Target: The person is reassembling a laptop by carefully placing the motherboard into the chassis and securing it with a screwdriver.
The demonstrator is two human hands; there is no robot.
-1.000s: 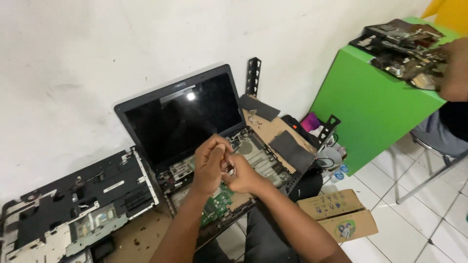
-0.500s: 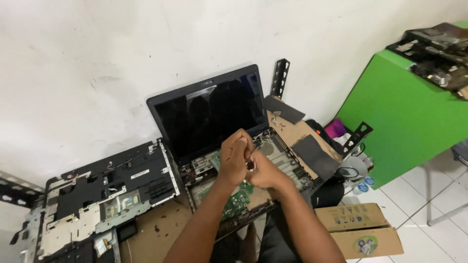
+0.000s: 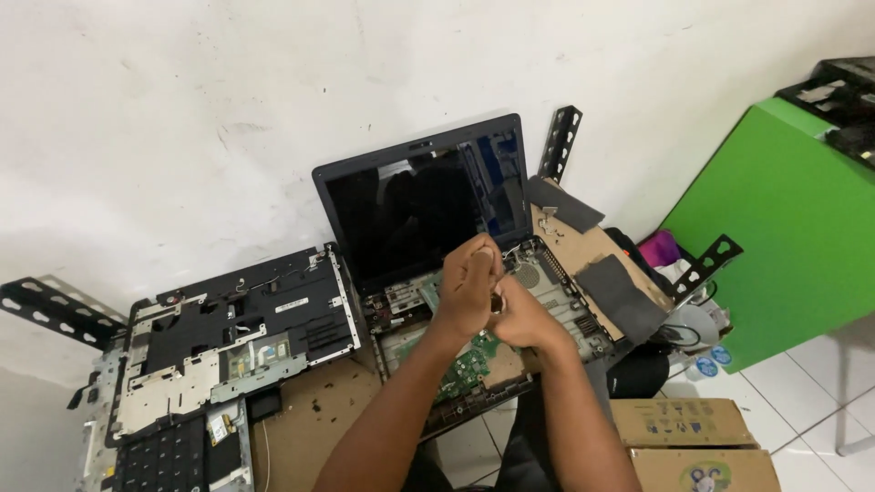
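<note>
Black plastic frames the opened laptop (image 3: 428,205), whose dark screen leans back against the white wall (image 3: 182,109) while its stripped base, with a green circuit board (image 3: 469,360) exposed, lies on a brown wooden work surface (image 3: 319,419).

Both hands meet above the middle of that base. The left hand (image 3: 469,287) is raised, fingers curled and pinched together; the right hand (image 3: 521,314) sits just below and touches it, fingers bent inward around a small dark part (image 3: 497,301). Whether either hand truly clamps this part cannot be told, since the fingers hide it.

To the left, just beside the base's edge, lies a removed black and silver laptop cover panel (image 3: 237,337), with a black keyboard (image 3: 164,460) near the lower left corner. To the right, grey flat pads (image 3: 620,292) rest on a brown cardboard sheet (image 3: 583,246) at the table's right edge. A green cabinet side (image 3: 784,228) stands well apart on the right, with brown cardboard boxes (image 3: 693,437) on the white tiled floor (image 3: 811,392) between. Free room remains mainly in front of the base, along the near table edge.
</note>
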